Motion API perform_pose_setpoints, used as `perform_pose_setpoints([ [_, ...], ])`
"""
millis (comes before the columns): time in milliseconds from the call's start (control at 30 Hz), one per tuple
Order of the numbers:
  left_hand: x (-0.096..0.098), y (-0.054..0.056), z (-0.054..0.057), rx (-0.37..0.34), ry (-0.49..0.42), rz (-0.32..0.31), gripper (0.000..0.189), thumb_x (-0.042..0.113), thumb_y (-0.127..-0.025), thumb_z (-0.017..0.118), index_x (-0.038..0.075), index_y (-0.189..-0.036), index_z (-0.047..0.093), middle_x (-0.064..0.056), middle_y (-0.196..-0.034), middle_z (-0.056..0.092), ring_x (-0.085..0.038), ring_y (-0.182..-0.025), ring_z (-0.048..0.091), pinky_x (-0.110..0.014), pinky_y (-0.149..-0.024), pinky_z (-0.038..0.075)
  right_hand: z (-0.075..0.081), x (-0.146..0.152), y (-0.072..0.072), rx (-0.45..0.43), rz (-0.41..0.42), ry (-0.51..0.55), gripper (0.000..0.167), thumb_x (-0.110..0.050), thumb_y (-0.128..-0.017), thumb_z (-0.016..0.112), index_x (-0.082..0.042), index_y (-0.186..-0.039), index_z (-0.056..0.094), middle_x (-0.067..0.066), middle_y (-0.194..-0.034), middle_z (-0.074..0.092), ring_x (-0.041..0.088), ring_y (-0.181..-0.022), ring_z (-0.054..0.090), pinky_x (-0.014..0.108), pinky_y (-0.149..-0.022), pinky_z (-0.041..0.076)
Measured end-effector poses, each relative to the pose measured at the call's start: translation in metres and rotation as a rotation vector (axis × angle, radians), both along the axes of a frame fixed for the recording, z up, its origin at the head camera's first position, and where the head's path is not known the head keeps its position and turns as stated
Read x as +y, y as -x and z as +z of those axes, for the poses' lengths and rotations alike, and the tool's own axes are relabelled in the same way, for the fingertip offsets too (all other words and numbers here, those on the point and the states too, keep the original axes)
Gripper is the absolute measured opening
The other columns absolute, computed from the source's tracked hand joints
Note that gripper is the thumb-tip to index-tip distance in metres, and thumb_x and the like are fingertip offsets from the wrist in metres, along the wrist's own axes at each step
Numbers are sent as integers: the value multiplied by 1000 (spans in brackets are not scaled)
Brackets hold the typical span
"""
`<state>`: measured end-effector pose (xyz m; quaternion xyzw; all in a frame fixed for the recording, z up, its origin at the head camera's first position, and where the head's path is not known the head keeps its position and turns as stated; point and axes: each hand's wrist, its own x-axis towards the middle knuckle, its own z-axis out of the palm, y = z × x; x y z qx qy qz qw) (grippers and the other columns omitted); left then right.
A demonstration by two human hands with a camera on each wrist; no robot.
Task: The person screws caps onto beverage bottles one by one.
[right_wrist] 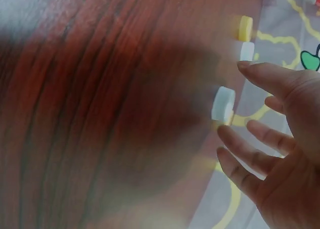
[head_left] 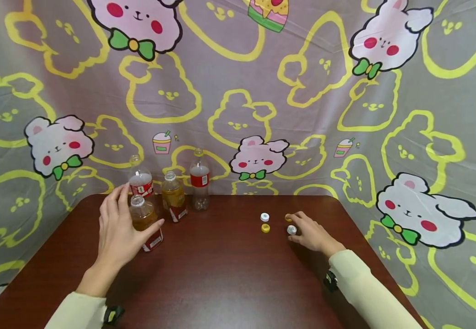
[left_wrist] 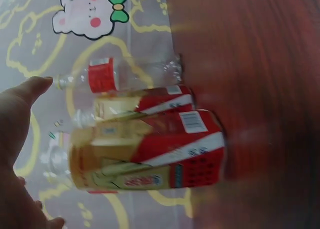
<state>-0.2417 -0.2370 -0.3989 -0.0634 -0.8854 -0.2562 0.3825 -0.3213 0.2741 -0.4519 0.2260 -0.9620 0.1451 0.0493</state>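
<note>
My left hand (head_left: 116, 228) is beside the front plastic bottle (head_left: 144, 212), thumb and fingers spread around its upper part; contact cannot be told. This uncapped bottle has a tan and red label (left_wrist: 150, 154). My right hand (head_left: 313, 234) hovers over the table's right side, thumb and fingers apart around a white bottle cap (head_left: 291, 230). In the right wrist view the white cap (right_wrist: 223, 104) stands between thumb and fingers, seemingly untouched. A yellow cap (head_left: 288, 217) is partly hidden by the right fingers. Farther left lie another white cap (head_left: 264, 217) and yellow cap (head_left: 265, 228).
Behind the front bottle stand a similar tan-and-red bottle (head_left: 174, 196), a clear red-labelled bottle (head_left: 141, 180) and, farther right, another clear red-labelled bottle (head_left: 199, 180), all uncapped. They stand on a dark brown table (head_left: 221, 274). A patterned cloth (head_left: 238, 68) hangs behind and around it.
</note>
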Motion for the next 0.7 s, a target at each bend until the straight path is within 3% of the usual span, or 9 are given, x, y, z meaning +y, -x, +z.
perform_pose_setpoints([
  [233, -11, 3, -14, -251, -192, 8, 135, 43, -70, 93, 16, -165, 1, -26, -159, 19, -53, -140, 26, -76, -103, 32, -6, -2, 7, -13, 32, -6, 45, -20, -88, 81, -10, -129, 66, 11, -120, 58, 30, -104, 63, 54, -83, 53],
  [400, -19, 14, -26, -339, -292, -65, 134, 41, -73, 93, 11, -163, -1, -32, -152, 26, -54, -135, 35, -74, -104, 33, -10, -4, 12, -23, 38, -15, 35, -16, -89, 80, -10, -122, 70, 12, -118, 59, 32, -105, 64, 55, -86, 53],
  [567, -25, 20, -31, -427, -414, -151, 129, 32, -77, 91, 9, -162, -4, -35, -148, 33, -52, -132, 41, -69, -106, 35, -12, -6, 17, -1, 87, 8, 23, -8, -85, 80, -6, -107, 74, 10, -103, 64, 28, -94, 64, 49, -80, 55],
  [700, -26, 22, -32, -499, -497, -158, 127, 32, -80, 89, 12, -162, -6, -36, -153, 31, -52, -135, 41, -65, -109, 34, -13, -5, 19, 19, 100, 37, 18, -3, -81, 81, -6, -98, 76, 8, -95, 66, 25, -89, 65, 45, -77, 56],
])
